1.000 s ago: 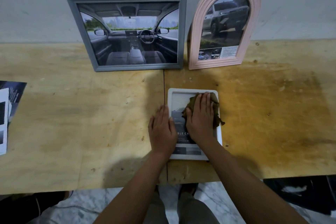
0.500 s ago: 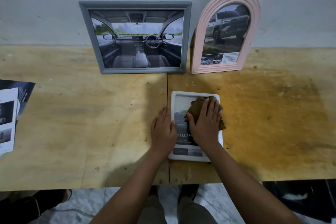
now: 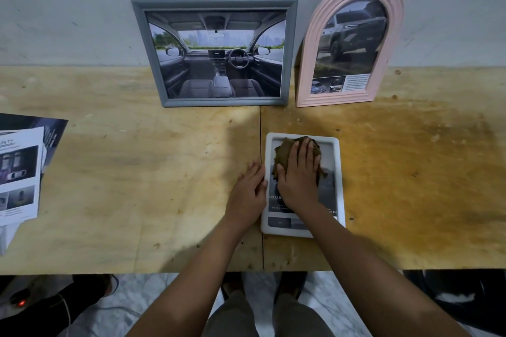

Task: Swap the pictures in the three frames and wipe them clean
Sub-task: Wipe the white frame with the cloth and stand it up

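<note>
A small white frame [image 3: 339, 189] lies flat on the wooden table [image 3: 137, 186], holding a dark car picture with white text. My right hand [image 3: 298, 175] presses a brown cloth [image 3: 284, 149] flat onto the frame's glass, near its top. My left hand [image 3: 249, 194] rests flat on the table against the frame's left edge, fingers together, thumb touching the rim. A grey frame [image 3: 153, 49] with a car-interior picture and a pink arched frame [image 3: 306, 63] with a pickup picture lean upright against the wall behind.
Loose printed car pictures [image 3: 19, 172] are stacked at the table's left edge. The table's near edge runs just below my forearms, with floor, cables and a dark object [image 3: 460, 295] underneath. The wall stands right behind the frames.
My right hand with the cloth has slid up the glass toward the frame's top. My left hand stays at the left rim. The camera has shifted slightly.
</note>
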A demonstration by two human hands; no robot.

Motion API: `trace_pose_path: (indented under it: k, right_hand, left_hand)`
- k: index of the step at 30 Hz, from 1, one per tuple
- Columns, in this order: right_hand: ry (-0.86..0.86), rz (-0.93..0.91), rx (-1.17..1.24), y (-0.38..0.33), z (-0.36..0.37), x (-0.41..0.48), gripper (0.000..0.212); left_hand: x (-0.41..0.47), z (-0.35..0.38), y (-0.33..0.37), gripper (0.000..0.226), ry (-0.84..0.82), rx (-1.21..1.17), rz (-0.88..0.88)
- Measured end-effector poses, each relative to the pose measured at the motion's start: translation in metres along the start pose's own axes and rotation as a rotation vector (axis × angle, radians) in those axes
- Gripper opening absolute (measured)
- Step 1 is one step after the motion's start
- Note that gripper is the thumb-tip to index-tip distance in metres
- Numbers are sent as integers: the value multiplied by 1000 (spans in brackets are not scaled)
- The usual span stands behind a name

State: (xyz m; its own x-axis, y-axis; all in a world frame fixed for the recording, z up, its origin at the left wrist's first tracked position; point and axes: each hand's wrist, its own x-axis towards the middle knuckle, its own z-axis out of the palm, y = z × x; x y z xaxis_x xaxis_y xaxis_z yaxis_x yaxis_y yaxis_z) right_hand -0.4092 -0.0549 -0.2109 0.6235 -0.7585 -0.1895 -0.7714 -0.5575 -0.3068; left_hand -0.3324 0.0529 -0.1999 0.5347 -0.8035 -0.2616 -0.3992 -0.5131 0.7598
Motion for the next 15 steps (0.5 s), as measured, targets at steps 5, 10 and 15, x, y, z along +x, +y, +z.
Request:
trace_pose_path:
  k: [5,10,15]
  right_hand:
    - [-42,-188,129,-4,-2,4,64]
    - [-174,-297,251,3,-13,8,55]
    - [-216,-294,338,5,-24,3,52]
  left_hand:
    - [2,-4,0,47,-13,-14,-18]
    - [1,-4,-2,48,3,18,-19]
    - [0,-2,-3,49,4,55,-13]
